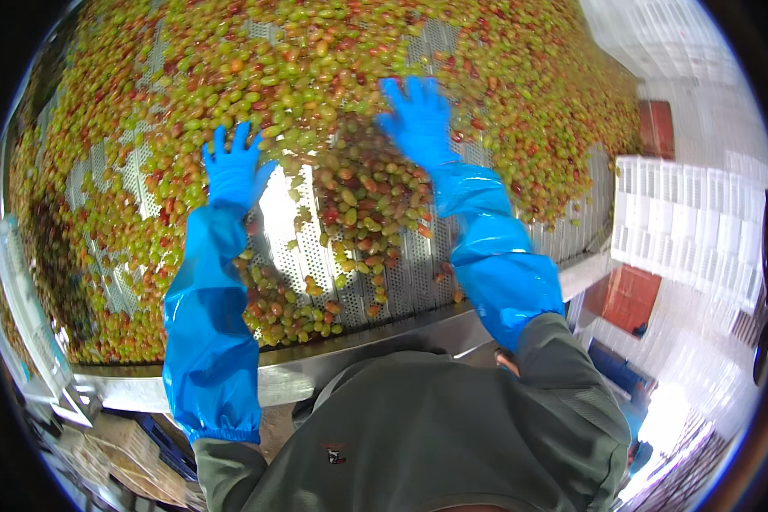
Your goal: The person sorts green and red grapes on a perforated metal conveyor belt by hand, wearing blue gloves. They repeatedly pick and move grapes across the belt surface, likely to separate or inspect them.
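Loose green and reddish grapes (294,57) lie across a wide perforated metal conveyor (313,249), thickly at the far side and in patches nearer to me. Both my hands wear blue gloves, with blue plastic sleeves over the forearms. Left of centre, my left hand (233,168) reaches palm down over the grapes, its fingers spread and nothing in them. Farther out and to the right, my right hand (419,121) is likewise spread at the edge of a heap of grapes. Whether its palm touches the grapes I cannot tell. Bare perforated metal shows between the hands.
A metal rim (294,377) runs along the near edge, close to my body. White plastic crates (685,224) are stacked at the right. Pale crates (121,454) stand low at the left. Part of another person in blue (637,416) shows at the lower right.
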Demonstrator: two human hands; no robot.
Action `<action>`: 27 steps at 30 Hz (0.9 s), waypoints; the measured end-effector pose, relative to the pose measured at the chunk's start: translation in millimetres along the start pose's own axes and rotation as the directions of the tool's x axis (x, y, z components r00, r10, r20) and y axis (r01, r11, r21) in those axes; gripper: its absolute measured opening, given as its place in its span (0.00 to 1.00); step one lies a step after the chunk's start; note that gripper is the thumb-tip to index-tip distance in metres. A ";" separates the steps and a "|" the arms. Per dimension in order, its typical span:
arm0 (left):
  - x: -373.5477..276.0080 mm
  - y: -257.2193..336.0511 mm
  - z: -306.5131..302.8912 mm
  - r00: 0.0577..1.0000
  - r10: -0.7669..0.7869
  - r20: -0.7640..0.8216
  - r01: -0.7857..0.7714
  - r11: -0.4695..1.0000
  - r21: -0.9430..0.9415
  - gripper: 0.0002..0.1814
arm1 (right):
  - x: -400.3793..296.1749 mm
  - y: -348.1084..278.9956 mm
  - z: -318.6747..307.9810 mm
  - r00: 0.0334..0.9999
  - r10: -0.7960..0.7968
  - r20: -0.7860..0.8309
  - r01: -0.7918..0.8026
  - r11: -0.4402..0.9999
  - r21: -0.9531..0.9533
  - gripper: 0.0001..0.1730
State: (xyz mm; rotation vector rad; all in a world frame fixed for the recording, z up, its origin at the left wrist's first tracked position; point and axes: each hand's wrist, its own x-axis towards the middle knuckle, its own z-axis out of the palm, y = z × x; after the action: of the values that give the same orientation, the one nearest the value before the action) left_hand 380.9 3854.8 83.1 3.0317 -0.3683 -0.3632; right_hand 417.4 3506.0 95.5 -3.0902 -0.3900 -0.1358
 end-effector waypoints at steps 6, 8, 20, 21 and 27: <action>-65.2 29.6 -30.8 0.987 0.039 -0.158 -0.053 0.995 -0.083 0.32 | -35.2 -103.3 -6.1 0.987 -0.151 0.053 0.138 0.970 0.198 0.47; -98.4 28.7 -29.6 0.989 0.010 -0.146 -0.024 0.995 -0.094 0.33 | -60.4 -119.4 -16.7 0.949 -0.268 0.167 0.233 0.950 0.206 0.48; -210.6 -13.2 42.3 0.926 -0.333 -0.181 0.302 0.937 -0.178 0.35 | -175.2 4.8 -59.7 0.903 0.190 0.387 -0.345 0.857 0.384 0.36; -206.1 -13.6 43.2 0.927 -0.326 -0.188 0.295 0.940 -0.173 0.34 | -173.3 25.8 -64.0 0.820 0.341 0.460 -0.546 0.706 0.450 0.33; -163.6 -23.1 41.8 0.930 -0.297 -0.217 0.286 0.955 -0.081 0.33 | -166.5 131.3 -55.2 0.995 0.006 0.103 0.002 0.997 -0.076 0.25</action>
State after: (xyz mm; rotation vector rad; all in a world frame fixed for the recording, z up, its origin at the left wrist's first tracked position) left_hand 221.8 3915.5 77.2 3.0350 0.1073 -0.0349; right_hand 284.9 3335.9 133.9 -3.1813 -0.3944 0.0101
